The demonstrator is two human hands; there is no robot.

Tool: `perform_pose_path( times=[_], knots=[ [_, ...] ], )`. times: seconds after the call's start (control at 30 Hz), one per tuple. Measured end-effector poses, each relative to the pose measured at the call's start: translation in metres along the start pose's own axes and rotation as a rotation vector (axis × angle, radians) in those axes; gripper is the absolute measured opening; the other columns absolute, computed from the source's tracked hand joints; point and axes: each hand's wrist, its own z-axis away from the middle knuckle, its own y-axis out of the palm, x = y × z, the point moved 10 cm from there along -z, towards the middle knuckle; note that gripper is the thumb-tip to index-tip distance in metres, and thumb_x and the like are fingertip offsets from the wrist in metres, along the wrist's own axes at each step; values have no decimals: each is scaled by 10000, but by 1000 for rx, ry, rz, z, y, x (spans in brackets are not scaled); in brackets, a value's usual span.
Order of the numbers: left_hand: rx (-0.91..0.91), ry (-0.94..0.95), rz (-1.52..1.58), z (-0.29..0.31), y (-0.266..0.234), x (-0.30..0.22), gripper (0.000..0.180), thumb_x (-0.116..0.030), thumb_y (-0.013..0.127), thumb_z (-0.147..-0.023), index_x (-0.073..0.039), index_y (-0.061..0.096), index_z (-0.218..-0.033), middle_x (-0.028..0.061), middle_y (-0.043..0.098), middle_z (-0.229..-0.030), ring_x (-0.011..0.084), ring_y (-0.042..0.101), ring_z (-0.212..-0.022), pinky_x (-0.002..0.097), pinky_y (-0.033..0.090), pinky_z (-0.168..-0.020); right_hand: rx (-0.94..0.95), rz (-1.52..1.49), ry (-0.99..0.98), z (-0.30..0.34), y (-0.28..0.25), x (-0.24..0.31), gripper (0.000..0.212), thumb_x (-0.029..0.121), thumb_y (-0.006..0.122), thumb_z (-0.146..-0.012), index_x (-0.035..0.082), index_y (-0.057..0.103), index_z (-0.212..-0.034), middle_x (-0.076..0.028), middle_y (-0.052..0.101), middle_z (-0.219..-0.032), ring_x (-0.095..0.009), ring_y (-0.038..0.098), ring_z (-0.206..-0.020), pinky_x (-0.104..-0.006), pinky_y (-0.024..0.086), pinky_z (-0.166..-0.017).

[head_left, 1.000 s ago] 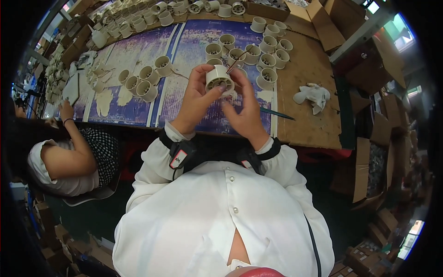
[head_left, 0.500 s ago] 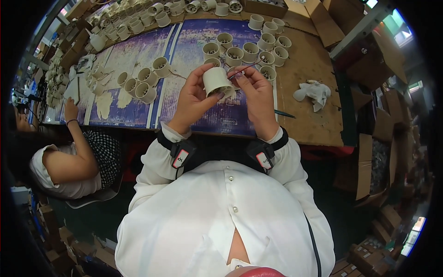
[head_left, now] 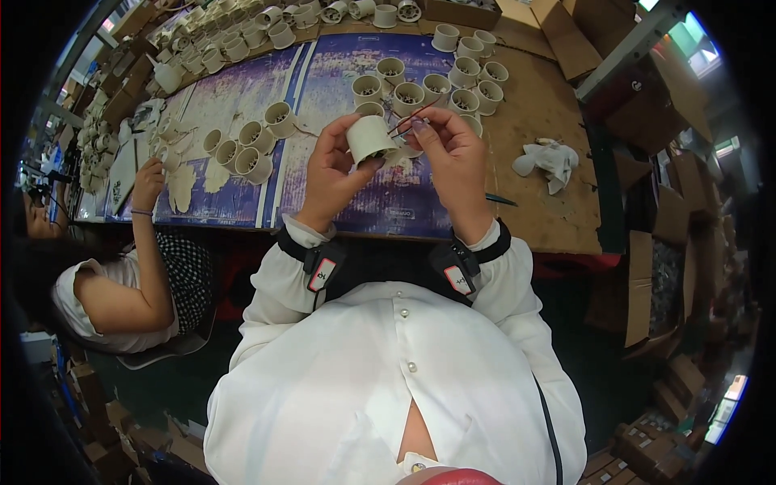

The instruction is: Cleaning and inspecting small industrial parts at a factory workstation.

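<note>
Gripping a white cup (head_left: 370, 138) on its side, left hand (head_left: 335, 174) faces right hand (head_left: 454, 158), whose fingers pinch a thin wire (head_left: 414, 115) just right of it.

1. One view only: head cam, worn up top, looking steeply down past the white shirt (head_left: 388, 380).
2. Faces fwd over the workbench (head_left: 550, 105); far edge sits at pic top.
3. Close in: hands fill centre frame, forearms enter from below.
4. Fisheye bends bench edges; dark rim all round.
</note>
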Motion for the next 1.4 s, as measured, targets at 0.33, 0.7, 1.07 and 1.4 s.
perform_pose_path(
  times=[0.33,0.7,1.07,1.4],
  knots=[
    [-4,127,-94,3,-5,-12,685,67,740,-770,-39,428,-1370,109,569,-1296,212,567,-1217,346,497,-989,93,-224,159,17,17,-27,242,93,605,-981,1,630,-1204,-64,661,-1132,-143,588,-1093,-298,427,-1009],
    [-88,221,-410,2,12,-29,659,-202,765,-847,-89,426,-1402,134,445,-1441,276,553,-1253,404,494,-1012,-41,-72,-6,9,4,-26,166,115,603,-994,3,669,-1097,-61,707,-1070,-125,647,-971,-259,512,-861],
    [228,-612,687,18,28,41,497,-409,441,-1044,-51,475,-1387,116,612,-1237,238,639,-1111,409,553,-934,80,309,-346,25,10,-4,116,20,597,-970,0,653,-1070,-93,696,-1089,-159,645,-1015,-281,504,-906],
    [165,-521,372,18,6,36,454,-329,536,-1013,-26,493,-1349,100,628,-1206,191,649,-1054,347,554,-888,168,97,-227,29,-2,-35,120,-29,591,-953,8,642,-1056,-94,637,-1166,-167,614,-1079,-284,487,-942]
  ],
)
